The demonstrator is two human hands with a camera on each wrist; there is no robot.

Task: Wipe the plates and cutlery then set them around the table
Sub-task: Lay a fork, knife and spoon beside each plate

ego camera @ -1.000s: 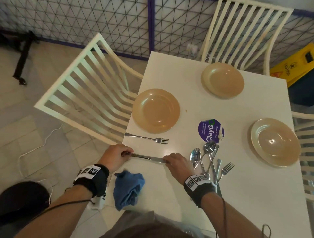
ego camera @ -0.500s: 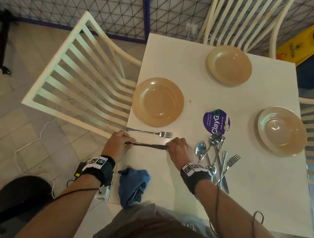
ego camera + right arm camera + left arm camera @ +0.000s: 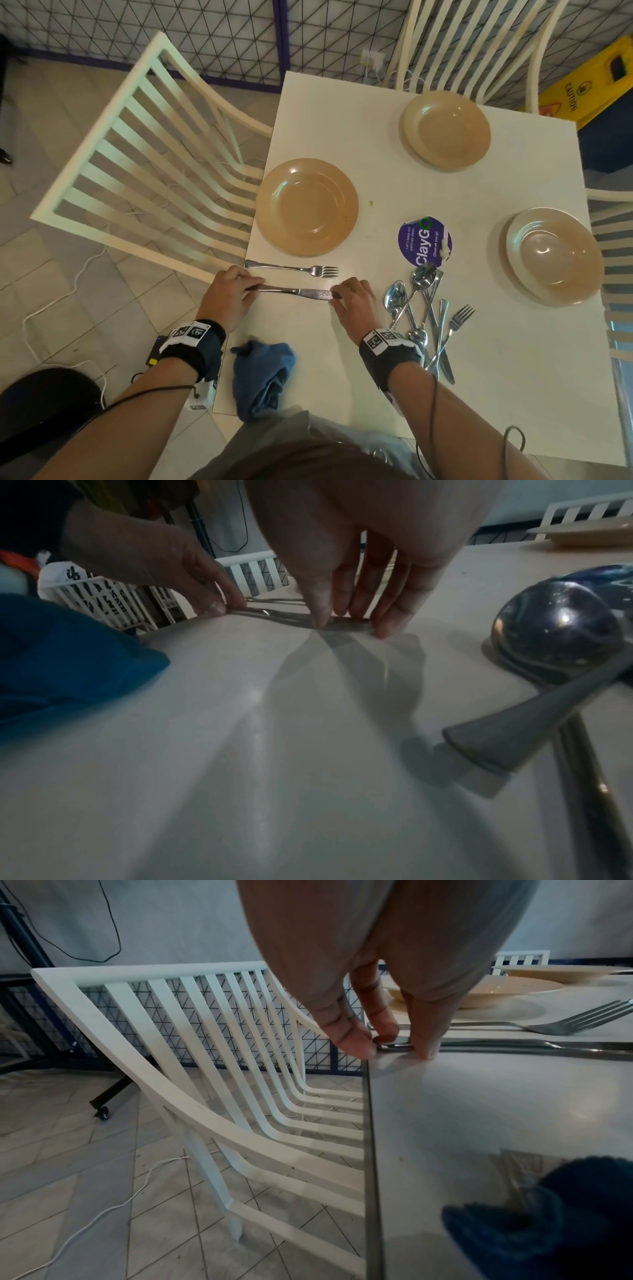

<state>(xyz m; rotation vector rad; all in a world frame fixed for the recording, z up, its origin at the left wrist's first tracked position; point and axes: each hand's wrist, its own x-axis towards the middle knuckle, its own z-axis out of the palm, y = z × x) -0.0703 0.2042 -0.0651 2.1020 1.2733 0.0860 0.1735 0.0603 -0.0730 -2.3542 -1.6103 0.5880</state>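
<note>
A table knife [image 3: 294, 292] lies flat on the white table [image 3: 376, 394], parallel to a fork [image 3: 294, 269] just beyond it. My left hand [image 3: 236, 291] pinches the handle end [image 3: 394, 1042] at the table's left edge. My right hand [image 3: 349, 296] pinches the blade end [image 3: 342, 620] with thumb and fingertips. A tan plate [image 3: 306, 207] sits beyond the fork. Two more tan plates stand at the far side [image 3: 447, 130] and the right side [image 3: 555, 257]. A crumpled blue cloth [image 3: 262, 377] lies near the front edge.
A heap of several spoons, forks and knives [image 3: 424, 315] lies right of my right hand. A round purple sticker [image 3: 424, 245] is on the table's middle. White slatted chairs stand at the left [image 3: 147, 164], far [image 3: 472, 44] and right sides. A yellow caution sign [image 3: 589, 78] stands at far right.
The knife has shifted away from me, closer to the fork, with both hands still on its ends. The camera view has also moved.
</note>
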